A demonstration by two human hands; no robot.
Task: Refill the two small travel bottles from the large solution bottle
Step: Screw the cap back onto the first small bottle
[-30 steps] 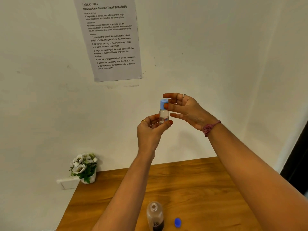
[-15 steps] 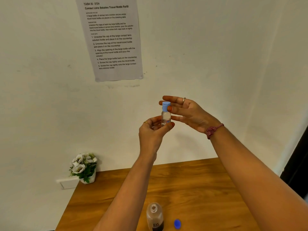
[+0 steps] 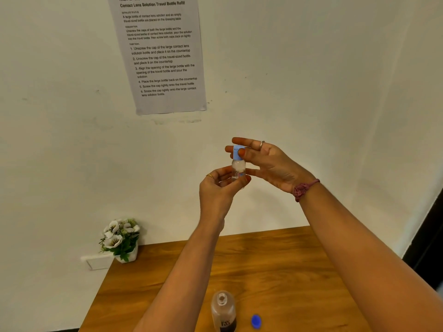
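Note:
I hold a small clear travel bottle [image 3: 238, 169] upright in the air in front of the wall. My left hand [image 3: 219, 192] grips its lower body from below. My right hand [image 3: 268, 161] pinches its light blue cap [image 3: 236, 152] with thumb and fingertips. On the wooden table [image 3: 275, 271] below stands a larger clear bottle [image 3: 223, 310] with its neck uncapped and dark liquid at the bottom. A dark blue cap [image 3: 256, 321] lies just to its right.
A small pot of white flowers [image 3: 121, 239] stands at the table's back left corner beside a white wall socket [image 3: 98, 262]. A printed task sheet [image 3: 159, 53] hangs on the wall above. A dark door edge [image 3: 429, 248] is at the right.
My hands and the small bottle sit slightly lower in view. My right fingers have shifted around the light blue cap, as in twisting it. The table items have not moved.

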